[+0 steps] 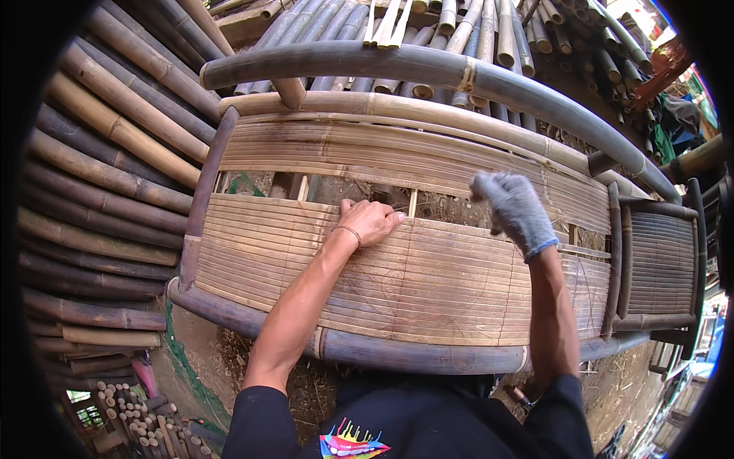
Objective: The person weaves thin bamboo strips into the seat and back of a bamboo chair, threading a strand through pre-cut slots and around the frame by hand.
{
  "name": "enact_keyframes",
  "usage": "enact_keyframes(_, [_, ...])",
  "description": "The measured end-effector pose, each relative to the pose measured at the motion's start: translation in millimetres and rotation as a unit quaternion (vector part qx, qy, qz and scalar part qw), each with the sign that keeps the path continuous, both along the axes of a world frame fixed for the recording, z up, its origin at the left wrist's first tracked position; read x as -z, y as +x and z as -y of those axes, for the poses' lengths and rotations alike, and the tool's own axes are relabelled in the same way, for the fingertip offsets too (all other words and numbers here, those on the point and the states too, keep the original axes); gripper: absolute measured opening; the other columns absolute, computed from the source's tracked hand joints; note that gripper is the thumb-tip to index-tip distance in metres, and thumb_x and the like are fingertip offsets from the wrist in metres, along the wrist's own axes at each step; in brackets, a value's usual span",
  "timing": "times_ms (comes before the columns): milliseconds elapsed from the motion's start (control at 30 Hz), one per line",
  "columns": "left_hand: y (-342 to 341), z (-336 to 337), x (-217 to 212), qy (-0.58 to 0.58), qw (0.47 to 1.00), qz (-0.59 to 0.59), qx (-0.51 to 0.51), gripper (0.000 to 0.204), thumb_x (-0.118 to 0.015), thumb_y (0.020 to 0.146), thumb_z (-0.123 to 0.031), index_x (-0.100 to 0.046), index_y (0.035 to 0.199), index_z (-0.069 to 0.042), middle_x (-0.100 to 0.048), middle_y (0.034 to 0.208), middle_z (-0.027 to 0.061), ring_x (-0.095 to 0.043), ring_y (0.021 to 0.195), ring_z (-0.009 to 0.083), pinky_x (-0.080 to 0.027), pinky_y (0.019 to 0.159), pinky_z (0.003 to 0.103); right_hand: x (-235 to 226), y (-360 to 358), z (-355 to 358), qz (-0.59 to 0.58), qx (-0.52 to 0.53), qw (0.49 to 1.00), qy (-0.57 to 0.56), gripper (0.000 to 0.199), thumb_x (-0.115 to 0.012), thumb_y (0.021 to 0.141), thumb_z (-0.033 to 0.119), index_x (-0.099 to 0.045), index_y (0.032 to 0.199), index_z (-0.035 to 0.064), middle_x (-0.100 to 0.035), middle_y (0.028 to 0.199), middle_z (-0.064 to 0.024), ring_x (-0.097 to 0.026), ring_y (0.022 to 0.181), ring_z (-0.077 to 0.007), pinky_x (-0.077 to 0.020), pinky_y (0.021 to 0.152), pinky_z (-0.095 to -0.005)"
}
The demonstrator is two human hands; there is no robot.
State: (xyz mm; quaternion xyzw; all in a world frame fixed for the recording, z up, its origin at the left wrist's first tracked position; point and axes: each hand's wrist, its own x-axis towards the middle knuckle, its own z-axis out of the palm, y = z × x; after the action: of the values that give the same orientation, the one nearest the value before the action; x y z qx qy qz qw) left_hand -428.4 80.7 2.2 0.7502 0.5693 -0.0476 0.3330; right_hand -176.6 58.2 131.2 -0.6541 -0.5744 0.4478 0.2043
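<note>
Before me lies a long bamboo bench with a dark rounded front rail (428, 350) and a seat of thin split slats. The near slat panel (451, 283) and the far slat panel (359, 145) are parted by a long gap, where short crosspieces and the ground show. My bare left hand (371, 222) rests on the near panel's far edge, its fingers curled over into the gap. Above the gap's right part is my right hand (517, 210) in a grey knitted glove, raised off the slats with fingers curled; whatever it may hold is hidden.
A thick dark bamboo rail (336, 61) runs along the bench's far side, with pale strips (388, 27) lying over it. Bamboo poles (115, 153) are stacked at left, and more poles (489, 30) lie behind. A second slatted bamboo piece (661, 260) stands at right.
</note>
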Motion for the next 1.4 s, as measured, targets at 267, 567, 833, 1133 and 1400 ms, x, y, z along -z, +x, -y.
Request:
enact_keyframes(267, [-5.6,4.5,9.1,0.005,0.999,0.037,-0.009,0.05,-0.048,0.099,-0.056,-0.078,0.099,-0.017,-0.073,0.088,0.011,-0.066,0.092,0.0295,-0.028,0.085,0.044,85.7,-57.7,68.4,0.082,-0.313,0.926,0.195,0.044,-0.044,0.102,0.03,-0.054,0.071,0.0007,-0.061,0.07,-0.0222,-0.062,0.069,-0.0402,-0.0515,0.065,-0.0474])
enact_keyframes(567, [-1.6,3.0,3.7,0.079,0.994,0.071,-0.021,0.035,-0.062,0.093,-0.045,-0.076,0.103,-0.014,-0.07,0.104,0.0073,-0.063,0.105,0.0276,-0.036,0.093,0.046,79.4,12.0,111.1,-0.051,-0.08,0.995,-0.011,0.022,-0.047,0.101,0.017,-0.062,0.098,0.0006,-0.064,0.083,-0.0174,-0.063,0.068,-0.0289,-0.0497,0.066,-0.0383])
enact_keyframes(833, [197.4,49.3,-1.7,0.288,0.883,0.293,0.225,0.026,-0.072,0.086,-0.018,-0.07,0.11,-0.008,-0.063,0.115,0.0097,-0.058,0.115,0.0275,-0.045,0.102,0.044,66.1,165.4,341.2,0.038,0.342,0.938,-0.043,0.013,-0.059,0.094,0.012,-0.07,0.096,0.0055,-0.066,0.077,-0.0124,-0.065,0.072,-0.0266,-0.0522,0.069,-0.0378])
enact_keyframes(1133, [271.8,56.6,18.3,0.342,0.865,0.191,0.313,0.011,-0.069,0.088,-0.014,-0.063,0.091,-0.006,-0.06,0.103,0.0085,-0.055,0.103,0.0294,-0.044,0.096,0.043,76.1,244.8,292.6,0.279,0.321,0.863,0.273,0.042,-0.067,0.09,0.01,-0.057,0.129,0.0023,-0.058,0.129,-0.0195,-0.056,0.122,-0.0335,-0.0455,0.105,-0.0429])
enact_keyframes(1400, [264.2,72.8,-15.7,0.112,0.931,0.307,0.163,0.011,-0.06,0.094,-0.01,-0.056,0.101,-0.003,-0.062,0.086,0.0113,-0.063,0.08,0.0281,-0.052,0.074,0.04,85.3,217.8,138.6,0.083,-0.04,0.976,0.195,0.045,-0.075,0.087,0.031,-0.065,0.122,0.0039,-0.069,0.105,-0.0158,-0.065,0.102,-0.0328,-0.0523,0.094,-0.0438])
